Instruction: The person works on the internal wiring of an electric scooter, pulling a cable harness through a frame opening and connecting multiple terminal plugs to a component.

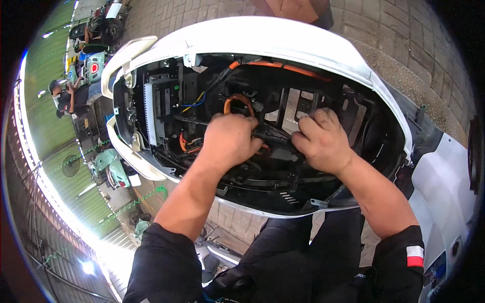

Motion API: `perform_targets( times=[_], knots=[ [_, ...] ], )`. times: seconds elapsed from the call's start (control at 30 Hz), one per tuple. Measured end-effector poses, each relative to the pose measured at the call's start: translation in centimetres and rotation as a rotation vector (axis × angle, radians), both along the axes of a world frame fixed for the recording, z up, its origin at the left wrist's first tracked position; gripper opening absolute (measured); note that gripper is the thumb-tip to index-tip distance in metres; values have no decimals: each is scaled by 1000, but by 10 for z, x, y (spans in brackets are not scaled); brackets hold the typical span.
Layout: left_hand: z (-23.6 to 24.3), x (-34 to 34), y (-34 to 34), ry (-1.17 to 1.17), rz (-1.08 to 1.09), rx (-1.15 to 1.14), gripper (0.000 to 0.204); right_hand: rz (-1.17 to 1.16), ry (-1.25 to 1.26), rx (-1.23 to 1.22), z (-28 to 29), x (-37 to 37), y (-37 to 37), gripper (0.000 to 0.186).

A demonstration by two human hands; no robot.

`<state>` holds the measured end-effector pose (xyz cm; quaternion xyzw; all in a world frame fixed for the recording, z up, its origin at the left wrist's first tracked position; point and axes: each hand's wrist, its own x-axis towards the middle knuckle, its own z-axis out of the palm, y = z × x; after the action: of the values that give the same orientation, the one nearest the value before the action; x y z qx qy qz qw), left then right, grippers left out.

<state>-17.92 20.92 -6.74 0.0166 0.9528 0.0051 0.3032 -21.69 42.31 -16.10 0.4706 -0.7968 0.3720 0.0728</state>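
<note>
My left hand is closed over the middle of an open scooter body with white side panels. A looped orange cable comes out from under its knuckles, and its fingers wrap round the lower ends. To the right, my right hand makes a fist beside an opening in the black frame; whatever lies inside its fingers is hidden. Between the two hands runs a dark strip or cable. Blue and yellow wires pass left of the loop, near a dark control box.
A white grab rail juts out at the body's left end. White panels stand at the right. Brick paving surrounds the scooter. Far left, a person is by other scooters, and green coiled hoses hang nearby.
</note>
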Motion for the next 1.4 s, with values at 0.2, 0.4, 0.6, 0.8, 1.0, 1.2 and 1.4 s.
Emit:
perform_targets(
  times=[0.2, 0.4, 0.6, 0.8, 1.0, 1.2, 1.4],
  knots=[
    [-4, 3, 6, 49, 21, -11, 27, -22, -17, 13, -4, 3, -3, 11],
    [-12, 8, 27, 151, -143, 65, 25, -9, -55, 100, -11, 2, 26, 10],
    [24, 17, 83, 92, -190, 166, 21, 145, -324, 122, 26, 24, 102, 30],
    [100, 44, 90, 164, -104, 206, 12, -288, -1733, -961, 21, 66, 169, 48],
    [147, 85, 110, 248, -32, 299, 27, 210, -2265, -1025, 73, 103, 84, 78],
    [122, 112, 76, 438, -26, 354, 34, 718, -2417, -1440, 104, 109, 17, 97],
    [115, 104, 35, 382, -95, 403, 29, 346, -2280, -1371, 132, 125, -18, 93]
  ],
)
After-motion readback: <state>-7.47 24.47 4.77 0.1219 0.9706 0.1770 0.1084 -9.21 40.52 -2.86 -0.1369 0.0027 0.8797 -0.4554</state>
